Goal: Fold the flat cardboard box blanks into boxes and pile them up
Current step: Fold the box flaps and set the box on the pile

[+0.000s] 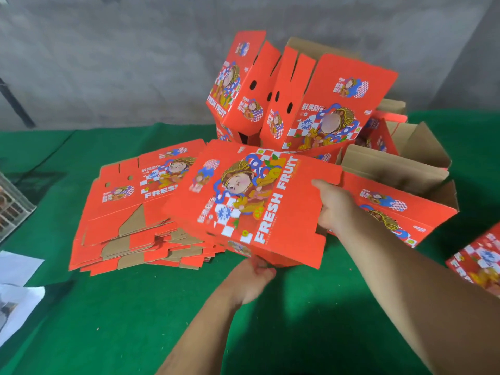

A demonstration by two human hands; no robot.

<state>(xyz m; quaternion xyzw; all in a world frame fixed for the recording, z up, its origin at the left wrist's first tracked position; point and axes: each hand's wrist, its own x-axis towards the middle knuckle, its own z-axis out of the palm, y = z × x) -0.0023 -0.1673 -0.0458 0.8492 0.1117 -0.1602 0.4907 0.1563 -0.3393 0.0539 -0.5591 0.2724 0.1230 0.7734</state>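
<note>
Two hands (335, 207), one held blank (251, 201), one blank stack (130, 226), several folded boxes (324, 104)

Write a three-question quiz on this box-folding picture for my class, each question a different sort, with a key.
1. True or false: both hands grip the red blank printed FRESH FRUIT.
2. Where does the stack of flat blanks lie relative to that blank? A) to its left B) to its right C) on the folded boxes
3. Fill in: the cloth on the table is ____.

Key: 1 true: the left hand holds the near edge, the right hand the right edge. 2 A. 3 green.
</note>
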